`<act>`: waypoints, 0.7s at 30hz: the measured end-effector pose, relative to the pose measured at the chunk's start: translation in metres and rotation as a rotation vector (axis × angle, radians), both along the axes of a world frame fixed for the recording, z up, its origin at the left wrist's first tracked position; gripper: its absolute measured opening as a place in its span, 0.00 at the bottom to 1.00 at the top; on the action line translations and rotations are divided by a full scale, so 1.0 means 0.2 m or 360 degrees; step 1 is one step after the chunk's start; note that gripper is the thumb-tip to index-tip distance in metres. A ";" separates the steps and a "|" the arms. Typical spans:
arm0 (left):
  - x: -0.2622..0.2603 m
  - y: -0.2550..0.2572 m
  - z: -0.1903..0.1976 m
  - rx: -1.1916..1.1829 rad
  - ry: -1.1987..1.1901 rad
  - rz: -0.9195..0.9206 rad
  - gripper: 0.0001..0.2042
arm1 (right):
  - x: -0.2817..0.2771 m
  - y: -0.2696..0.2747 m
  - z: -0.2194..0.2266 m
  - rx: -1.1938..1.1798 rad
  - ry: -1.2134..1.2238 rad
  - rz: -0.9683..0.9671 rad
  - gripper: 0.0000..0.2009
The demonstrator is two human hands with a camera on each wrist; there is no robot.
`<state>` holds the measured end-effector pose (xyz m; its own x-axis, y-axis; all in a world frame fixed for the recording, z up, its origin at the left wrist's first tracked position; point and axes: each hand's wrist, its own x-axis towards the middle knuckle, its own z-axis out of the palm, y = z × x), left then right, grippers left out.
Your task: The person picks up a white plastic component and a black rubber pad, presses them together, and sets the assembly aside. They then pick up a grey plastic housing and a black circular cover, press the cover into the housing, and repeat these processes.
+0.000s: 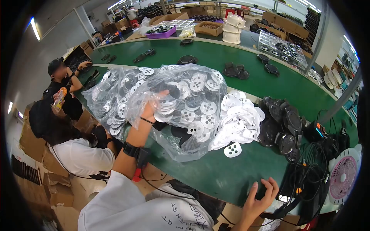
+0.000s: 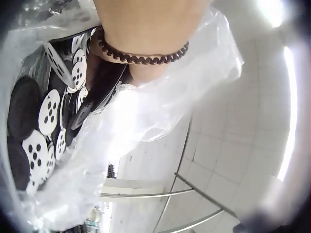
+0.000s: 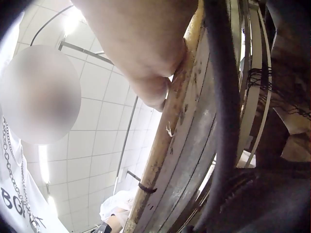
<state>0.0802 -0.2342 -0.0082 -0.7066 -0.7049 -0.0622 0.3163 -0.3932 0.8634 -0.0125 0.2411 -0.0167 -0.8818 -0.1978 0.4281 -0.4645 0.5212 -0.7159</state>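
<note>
My left hand (image 1: 151, 107) reaches into a clear plastic bag (image 1: 185, 152) of round white discs (image 1: 197, 85) with black holes. A small stack of these discs (image 1: 166, 109) lies right at its fingers. In the left wrist view, black discs (image 2: 24, 102) show among the white discs (image 2: 49, 112), and the fingers are hidden by the bag and its contents; I cannot tell whether they grip anything. My right hand (image 1: 261, 198) rests at the table's near edge, fingers loosely bent and holding nothing. In the right wrist view, part of that hand (image 3: 154, 91) touches the edge (image 3: 163, 131).
A second bag of discs (image 1: 115, 111) lies to the left. Right of the bags are a pile of white pieces (image 1: 241, 119), black round parts (image 1: 287, 123), cables (image 1: 308, 173) and a fan (image 1: 343, 175). Two people (image 1: 83, 154) sit at the left.
</note>
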 end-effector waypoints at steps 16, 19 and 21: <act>0.52 0.92 0.20 0.0351 -0.0372 0.0025 0.18 | 0.00 -0.02 0.00 0.0030 0.0034 0.0016 0.10; 0.56 1.08 0.23 0.0454 -0.0476 -0.0011 0.26 | -0.01 -0.02 0.00 -0.0001 0.0026 0.0019 0.10; 0.51 1.14 0.22 0.0414 -0.0428 -0.0116 0.26 | -0.01 -0.02 0.00 -0.0052 -0.0017 0.0004 0.10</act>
<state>0.1823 -0.0054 0.0350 -0.6885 -0.5895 -0.4224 0.0547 -0.6230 0.7803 -0.0144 0.2363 -0.0169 -0.8860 -0.1861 0.4248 -0.4579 0.4962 -0.7376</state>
